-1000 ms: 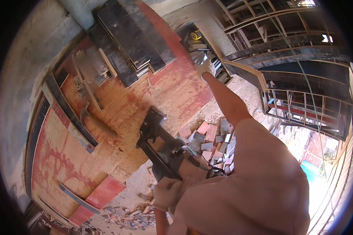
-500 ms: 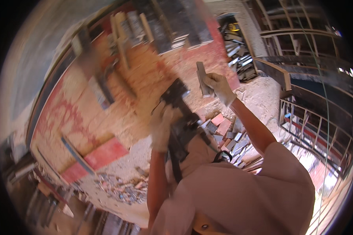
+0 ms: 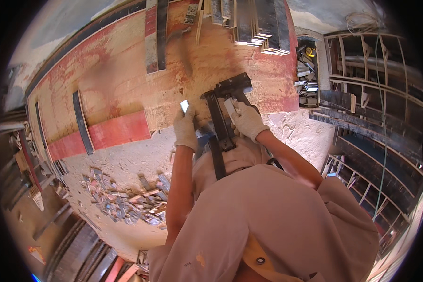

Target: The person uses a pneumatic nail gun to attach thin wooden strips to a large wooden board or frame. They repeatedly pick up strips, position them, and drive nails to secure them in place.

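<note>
Held: left piece, right piece, 1 per hand

Visible long axes are directed roughly forward. The left piece is gripped by the left hand, the right piece by the right hand, nearer the black tool between.

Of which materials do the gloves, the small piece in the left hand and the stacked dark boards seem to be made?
Gloves: probably knitted cloth, matte off-white, ending in snug cuffs.
Small piece in the left hand: perhaps wood or coated board; glare whitens its face, leaving this open.
Stacked dark boards: likely plywood with a smooth dark coating, as pale edges border the dark faces.
</note>
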`<state>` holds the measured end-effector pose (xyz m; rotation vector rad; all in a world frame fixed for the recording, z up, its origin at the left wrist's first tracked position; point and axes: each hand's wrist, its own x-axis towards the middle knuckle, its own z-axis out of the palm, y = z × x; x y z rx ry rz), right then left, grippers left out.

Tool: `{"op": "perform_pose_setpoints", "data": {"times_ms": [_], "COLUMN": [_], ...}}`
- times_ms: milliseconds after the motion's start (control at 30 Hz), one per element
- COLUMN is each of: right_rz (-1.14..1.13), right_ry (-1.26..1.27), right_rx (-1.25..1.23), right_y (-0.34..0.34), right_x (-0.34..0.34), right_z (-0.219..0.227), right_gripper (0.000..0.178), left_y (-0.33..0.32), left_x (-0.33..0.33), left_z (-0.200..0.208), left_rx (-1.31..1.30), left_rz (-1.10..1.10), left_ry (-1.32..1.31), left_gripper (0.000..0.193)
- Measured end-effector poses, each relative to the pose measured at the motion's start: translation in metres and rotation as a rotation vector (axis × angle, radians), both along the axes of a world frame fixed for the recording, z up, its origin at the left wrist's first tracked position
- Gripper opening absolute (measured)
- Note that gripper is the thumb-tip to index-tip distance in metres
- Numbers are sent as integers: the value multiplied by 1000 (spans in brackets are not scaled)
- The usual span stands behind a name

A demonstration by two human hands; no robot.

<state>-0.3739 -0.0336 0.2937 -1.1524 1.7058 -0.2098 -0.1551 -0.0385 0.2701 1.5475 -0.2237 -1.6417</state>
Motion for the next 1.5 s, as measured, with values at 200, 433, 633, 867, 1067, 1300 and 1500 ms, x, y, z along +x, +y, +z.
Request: {"op": "perform_pose_setpoints", "data": {"times_ms": [200,433,633,867,1067,1300,1500], "right_rz": [195,139,516,97,259,355,354], "right_ry": [61,5,151,-321,97,79,-8], "right_rx": [79,183,-148,100,-38,32,75], "right_y": [7,10,7,-4,9,13,-11], "right_x": [9,11,5,34,3,3,5], "right_z": [5,4,-11,63,-21,-16,5], "right_gripper": [33,32,37,29,28,26,34], "left_y": [20,37,31,9,21,41,49], "left_x": [29,30,15,-38,-36,-20,-27], "left_z": [10,2,-2,5,-45,-63,-63], "left_rx": [11,40,-55,-164,-148,-425,-461], "left_rz": [-35,77,16,-308,-629,-997,-881], "left_ry": [-99,59,146,35,-415,-652,-604], "left_gripper": [32,45,52,52,68,50,39]}}
